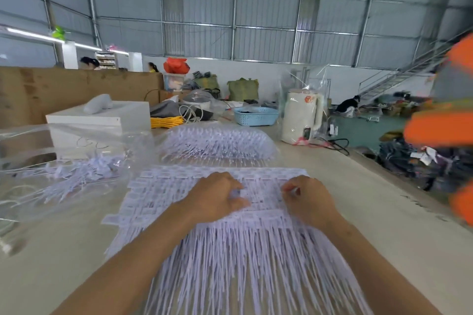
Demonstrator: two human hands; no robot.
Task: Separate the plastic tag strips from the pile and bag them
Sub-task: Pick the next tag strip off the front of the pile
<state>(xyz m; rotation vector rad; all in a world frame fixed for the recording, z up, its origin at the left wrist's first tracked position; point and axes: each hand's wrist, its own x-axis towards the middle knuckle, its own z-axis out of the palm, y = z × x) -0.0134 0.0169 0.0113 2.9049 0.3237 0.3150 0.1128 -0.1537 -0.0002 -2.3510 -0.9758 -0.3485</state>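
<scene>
A wide pile of white plastic tag strips (pixel 230 258) lies on the beige table in front of me, tag heads at the far side, thin tails fanning toward me. Both hands sit on the heads. My left hand (pixel 217 197) has its fingers curled, pinching at tags near the pile's middle. My right hand (pixel 309 199) pinches tags a little to the right. A clear bag (pixel 76 174) holding loose separated strips lies open at the left. A filled clear bag of strips (pixel 217 143) rests behind the pile.
A white box (pixel 102 115) stands at the back left, beside yellow cable (pixel 166 121), a blue basket (pixel 256 116) and a white kettle (pixel 302 115). The table edge (pixel 384 176) runs along the right. A blurred person in orange (pixel 450 130) is at the far right.
</scene>
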